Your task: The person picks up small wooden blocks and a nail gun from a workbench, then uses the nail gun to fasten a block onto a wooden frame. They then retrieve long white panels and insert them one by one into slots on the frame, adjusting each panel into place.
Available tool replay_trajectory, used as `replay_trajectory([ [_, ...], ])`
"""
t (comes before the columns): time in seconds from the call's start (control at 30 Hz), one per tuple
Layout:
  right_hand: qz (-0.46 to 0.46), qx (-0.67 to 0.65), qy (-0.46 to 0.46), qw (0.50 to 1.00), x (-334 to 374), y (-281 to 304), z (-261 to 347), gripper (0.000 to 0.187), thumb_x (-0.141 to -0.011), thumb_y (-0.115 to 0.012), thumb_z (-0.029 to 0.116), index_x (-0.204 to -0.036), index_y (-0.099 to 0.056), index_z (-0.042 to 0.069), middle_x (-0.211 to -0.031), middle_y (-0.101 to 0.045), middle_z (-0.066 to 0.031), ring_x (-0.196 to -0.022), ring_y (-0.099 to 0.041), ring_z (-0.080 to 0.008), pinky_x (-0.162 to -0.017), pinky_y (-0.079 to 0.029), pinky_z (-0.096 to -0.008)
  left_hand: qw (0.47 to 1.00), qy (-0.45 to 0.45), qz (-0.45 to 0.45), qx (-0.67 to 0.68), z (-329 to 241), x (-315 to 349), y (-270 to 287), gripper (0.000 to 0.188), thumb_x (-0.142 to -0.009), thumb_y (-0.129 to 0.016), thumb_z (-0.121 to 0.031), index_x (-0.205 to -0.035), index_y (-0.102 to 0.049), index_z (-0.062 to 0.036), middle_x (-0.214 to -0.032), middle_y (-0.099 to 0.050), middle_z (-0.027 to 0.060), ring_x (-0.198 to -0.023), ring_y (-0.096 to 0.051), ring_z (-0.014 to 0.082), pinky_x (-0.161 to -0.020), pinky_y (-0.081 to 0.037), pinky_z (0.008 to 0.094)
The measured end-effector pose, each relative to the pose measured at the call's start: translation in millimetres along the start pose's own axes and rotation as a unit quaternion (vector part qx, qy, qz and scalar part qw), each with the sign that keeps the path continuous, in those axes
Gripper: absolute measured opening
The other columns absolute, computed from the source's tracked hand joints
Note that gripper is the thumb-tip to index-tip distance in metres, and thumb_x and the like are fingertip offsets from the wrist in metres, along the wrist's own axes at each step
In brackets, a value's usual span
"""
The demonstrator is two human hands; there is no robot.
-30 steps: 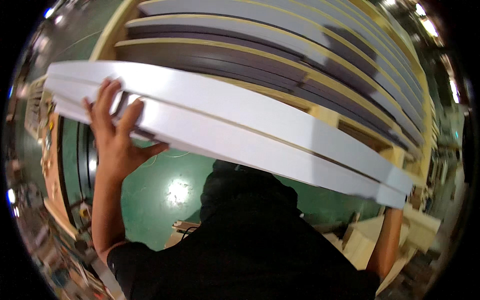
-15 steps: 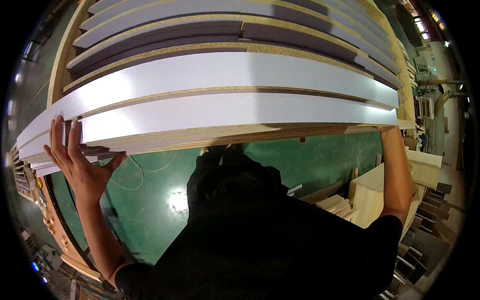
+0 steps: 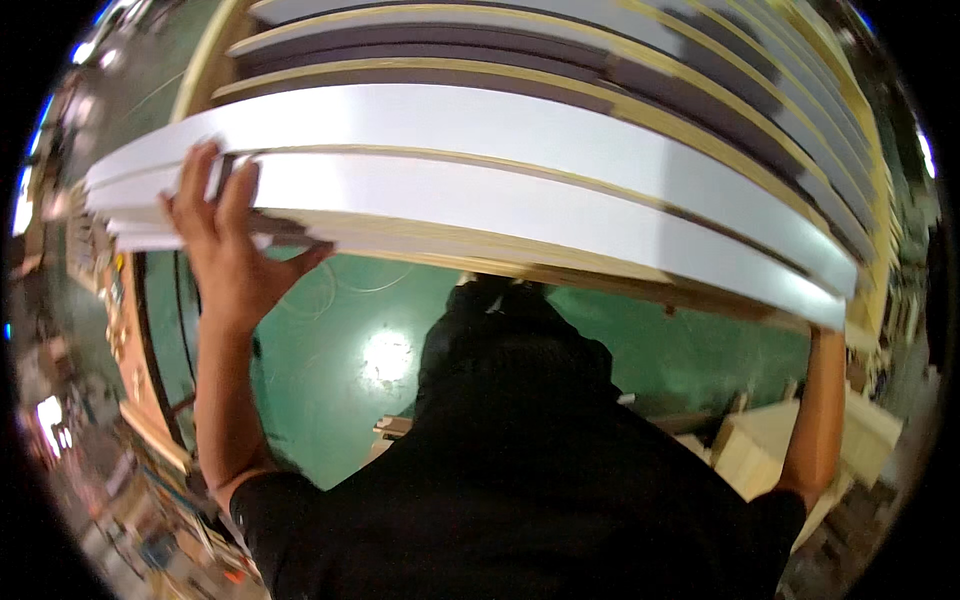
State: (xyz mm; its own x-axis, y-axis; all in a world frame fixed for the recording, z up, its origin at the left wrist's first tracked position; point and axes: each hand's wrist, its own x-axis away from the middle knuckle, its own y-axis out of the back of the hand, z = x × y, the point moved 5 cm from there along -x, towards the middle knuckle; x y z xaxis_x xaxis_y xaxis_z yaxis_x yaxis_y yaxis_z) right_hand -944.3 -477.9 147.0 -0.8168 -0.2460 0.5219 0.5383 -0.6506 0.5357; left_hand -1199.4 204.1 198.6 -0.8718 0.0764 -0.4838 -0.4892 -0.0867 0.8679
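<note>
A stack of long white boards [image 3: 450, 185] with bare chipboard edges spans the view in front of me. My left hand [image 3: 235, 240] is closed round its near side toward the left end, fingers over the white faces and thumb below. At the right end, my right hand [image 3: 826, 328] is at the underside of the stack; the boards hide its fingers, and only the wrist and forearm show plainly. Between my hands the stack spans above the green floor.
Beyond the stack, more boards [image 3: 430, 70] stand in rows in a wooden frame [image 3: 205, 65]. Pale wooden blocks [image 3: 760, 445] lie low at the right by my forearm. A brown bench edge [image 3: 150, 350] runs along the left. Below is a green floor [image 3: 370, 320].
The view has turned, so the boards' right end sits lower and everything is shifted right. Both hands keep their places on the stack.
</note>
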Motion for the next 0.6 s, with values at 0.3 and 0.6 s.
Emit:
replay_trajectory([
  [0.3, -0.014, 0.042, 0.028, 0.999, -15.4, 66.7, -3.5, 0.066, -0.106, -0.050, 0.059, -0.141, -0.060, 0.003, -0.129, -0.067, -0.0134, -0.115, -0.065, -0.0249, -0.107, -0.048, -0.0424, 0.996, 0.071, -0.022, 0.056, -2.5, 5.9, 0.9, 0.113, -0.036, -0.101, -0.047, -0.139, -0.057, -0.0350, -0.157, -0.042, 0.0104, -0.152, -0.033, 0.0353, -0.121, -0.006, 0.0721],
  [0.6, 0.139, 0.200, 0.263, 0.934, -45.6, -122.1, 363.1, 0.075, -0.102, -0.052, 0.061, -0.151, -0.051, 0.004, -0.134, -0.066, -0.0179, -0.126, -0.062, -0.0298, -0.117, -0.041, -0.0489, 0.995, 0.044, -0.054, 0.068, 6.0, 20.0, -3.7, 0.118, -0.037, -0.098, -0.050, -0.146, -0.054, -0.0364, -0.157, -0.045, 0.0129, -0.149, -0.040, 0.0368, -0.122, -0.007, 0.0702],
])
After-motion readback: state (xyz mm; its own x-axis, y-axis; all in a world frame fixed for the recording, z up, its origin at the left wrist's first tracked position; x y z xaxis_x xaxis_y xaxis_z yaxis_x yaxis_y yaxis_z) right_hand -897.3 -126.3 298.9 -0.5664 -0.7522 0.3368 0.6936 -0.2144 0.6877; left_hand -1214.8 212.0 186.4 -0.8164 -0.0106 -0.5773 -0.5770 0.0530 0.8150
